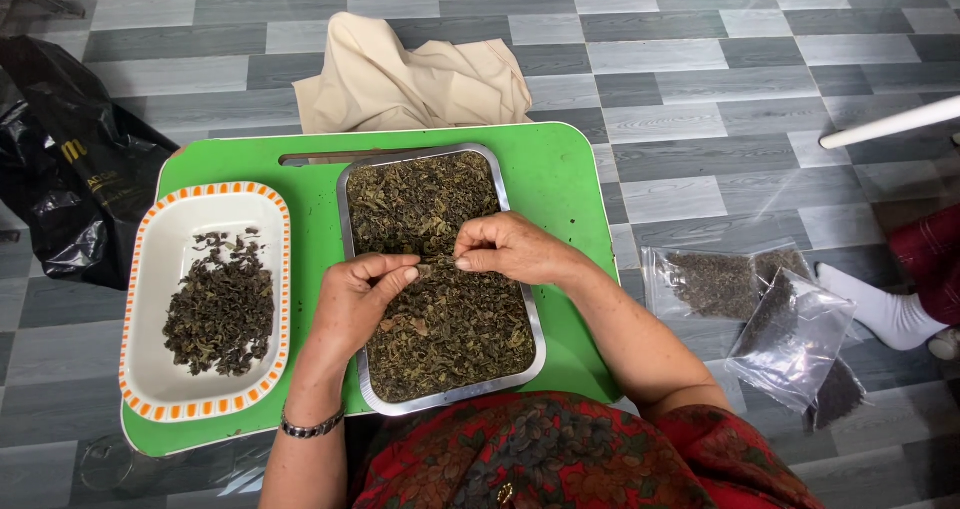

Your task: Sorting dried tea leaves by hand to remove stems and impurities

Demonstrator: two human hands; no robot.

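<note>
Nearest the camera, a patterned red garment [560, 459] fills the lower edge, and a beaded bracelet [312, 427] is worn on the left wrist. Just beyond, both hands are held over a metal tray [352, 269] of dried dark-green leaves [450, 329], so that anything dropped falls back into it. The left hand [360, 294] and the right hand [510, 247] meet over the middle of the tray; the grip of each is pinched together on one small leaf piece [437, 262], drawn between thumb and fingertips.

To the left, within easy reach, a white dish with an orange-checked rim [140, 269] holds a smaller heap of leaves [220, 304], kept apart from the bulk. Both vessels are set on a green bench [570, 189], low over the tiled floor [700, 69].

On the floor to the right, clear bags of leaves [790, 334] lie beside another person's white-socked foot [880, 309]. Farther off, a beige cloth [400, 79] and a black bag [60, 169] are left aside.
</note>
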